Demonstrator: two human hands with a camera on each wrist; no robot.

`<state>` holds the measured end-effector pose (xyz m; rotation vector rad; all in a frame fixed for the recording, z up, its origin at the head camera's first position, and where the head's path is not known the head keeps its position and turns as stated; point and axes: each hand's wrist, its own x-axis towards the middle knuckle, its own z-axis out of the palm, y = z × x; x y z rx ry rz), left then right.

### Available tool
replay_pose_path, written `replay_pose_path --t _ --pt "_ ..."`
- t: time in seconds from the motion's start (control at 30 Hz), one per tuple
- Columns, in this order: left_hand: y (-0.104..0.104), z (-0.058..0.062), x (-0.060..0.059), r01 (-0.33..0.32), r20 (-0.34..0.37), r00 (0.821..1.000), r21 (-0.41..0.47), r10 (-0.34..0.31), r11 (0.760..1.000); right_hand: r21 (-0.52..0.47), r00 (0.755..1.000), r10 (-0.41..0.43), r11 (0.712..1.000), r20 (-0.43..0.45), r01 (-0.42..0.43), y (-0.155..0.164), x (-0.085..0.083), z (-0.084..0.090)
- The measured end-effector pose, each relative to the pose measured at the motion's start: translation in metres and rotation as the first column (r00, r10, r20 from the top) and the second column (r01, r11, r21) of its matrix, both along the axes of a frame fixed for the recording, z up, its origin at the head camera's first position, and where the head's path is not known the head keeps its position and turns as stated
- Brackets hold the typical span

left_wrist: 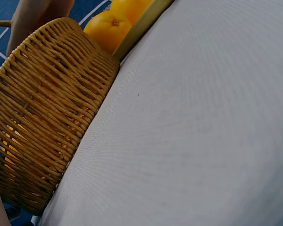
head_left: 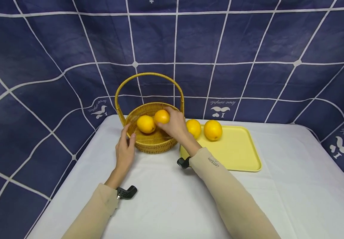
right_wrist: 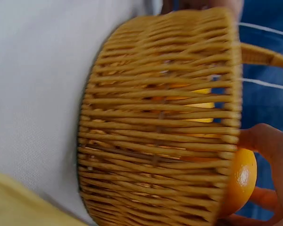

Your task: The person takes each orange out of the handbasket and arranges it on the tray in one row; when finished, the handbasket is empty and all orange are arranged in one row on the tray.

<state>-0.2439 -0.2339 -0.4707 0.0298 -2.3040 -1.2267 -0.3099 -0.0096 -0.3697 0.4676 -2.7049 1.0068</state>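
Observation:
A woven basket [head_left: 157, 147] with a tall arched handle stands on the white table. My right hand [head_left: 175, 123] grips an orange [head_left: 161, 117] inside the basket's right side; the right wrist view shows that orange [right_wrist: 243, 179] between thumb and fingers at the rim. Beside it in the basket lies another orange [head_left: 146, 124]. At the basket's left rim rests my left hand [head_left: 125, 147], thumb on the near side and fingers at the outer edge. In the left wrist view the basket wall [left_wrist: 52, 103] hides most of its contents.
To the right of the basket is a yellow tray [head_left: 237, 149], with two oranges, one [head_left: 213, 130] and another [head_left: 194, 128], at its back left. A dark blue curtain [head_left: 219, 43] with white lines hangs behind the white tablecloth [head_left: 157, 196].

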Motion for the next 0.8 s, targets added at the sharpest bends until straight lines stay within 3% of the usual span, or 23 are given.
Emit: replay_pose_path --t 0.17,0.4,0.63,0.8 --pt "0.000 0.000 0.000 0.001 0.004 1.000 -0.001 -0.001 1.000 -0.154 1.000 -0.002 0.988 0.022 0.005 0.022 0.024 0.009" --pt "0.001 -0.001 0.000 0.000 -0.005 1.000 0.008 0.000 1.000 -0.214 0.999 -0.028 0.977 -0.040 0.019 0.069 0.047 0.016" --pt "0.003 0.002 0.000 0.013 0.002 1.000 0.003 -0.013 1.000 -0.259 0.987 -0.145 0.958 -0.065 0.123 0.127 0.063 0.022" --pt "0.002 0.003 0.000 0.009 0.008 1.000 0.010 -0.009 1.000 -0.276 0.967 -0.239 0.938 -0.084 0.208 0.159 0.061 0.025"
